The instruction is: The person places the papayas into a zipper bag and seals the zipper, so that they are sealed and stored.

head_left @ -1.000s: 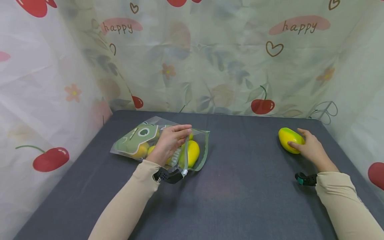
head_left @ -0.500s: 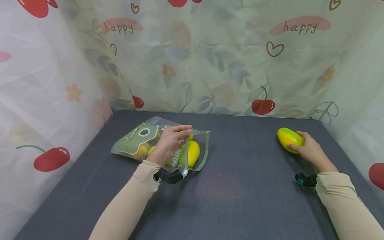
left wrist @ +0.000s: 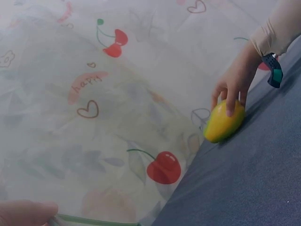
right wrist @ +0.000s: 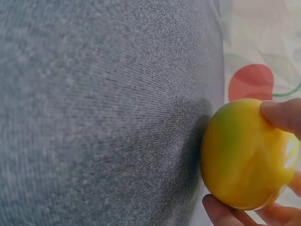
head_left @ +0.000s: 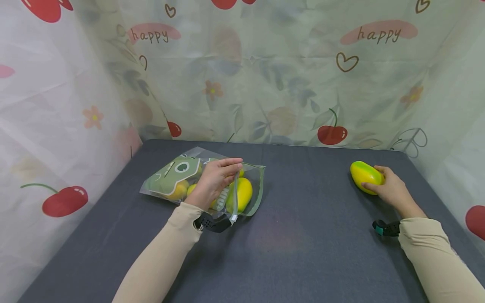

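Note:
On the right side of the table, my right hand (head_left: 395, 191) grips a yellow-green mango (head_left: 364, 176), thumb on its near side and fingers round the other. The right wrist view has the same mango (right wrist: 247, 155) close up, against or just beside the grey cloth. My left hand (head_left: 216, 179) pinches the upper edge of a clear zip bag (head_left: 166, 174) with a green cartoon face. Inside the bag are several yellow fruits, and one mango (head_left: 244, 193) lies near its mouth. Only the left thumb (left wrist: 28, 212) and a strip of the bag's green edge show in the left wrist view.
A dark grey cloth covers the table (head_left: 295, 252). Printed curtains (head_left: 265, 84) stand along the back and both sides. A looped cord (head_left: 414, 141) hangs by the far right corner. The bag's zip slider (head_left: 233, 218) sits at its near edge.
My right hand's fingers have drawn in round the mango, and both have shifted very slightly left. The left hand and the bag stay where they were.

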A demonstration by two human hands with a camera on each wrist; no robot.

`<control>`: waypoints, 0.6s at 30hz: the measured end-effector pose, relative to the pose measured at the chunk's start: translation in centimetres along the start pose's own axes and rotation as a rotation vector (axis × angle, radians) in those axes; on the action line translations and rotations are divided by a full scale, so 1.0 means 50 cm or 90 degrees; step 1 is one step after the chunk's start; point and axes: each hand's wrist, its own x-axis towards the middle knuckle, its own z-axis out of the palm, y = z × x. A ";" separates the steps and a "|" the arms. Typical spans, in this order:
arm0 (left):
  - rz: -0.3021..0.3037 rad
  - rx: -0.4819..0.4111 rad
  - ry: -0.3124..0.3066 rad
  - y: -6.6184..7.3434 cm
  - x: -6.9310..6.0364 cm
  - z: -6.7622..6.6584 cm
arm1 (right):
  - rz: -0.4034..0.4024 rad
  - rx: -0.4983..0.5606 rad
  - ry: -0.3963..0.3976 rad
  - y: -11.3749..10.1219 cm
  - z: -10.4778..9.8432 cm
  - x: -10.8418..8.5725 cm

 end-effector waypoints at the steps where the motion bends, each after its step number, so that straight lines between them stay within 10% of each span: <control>1: 0.001 0.000 -0.001 0.000 0.000 0.000 | 0.000 0.000 0.001 -0.001 0.000 0.000; 18: 0.002 -0.001 -0.003 0.002 -0.002 0.001 | -0.024 -0.002 0.078 -0.028 0.004 -0.003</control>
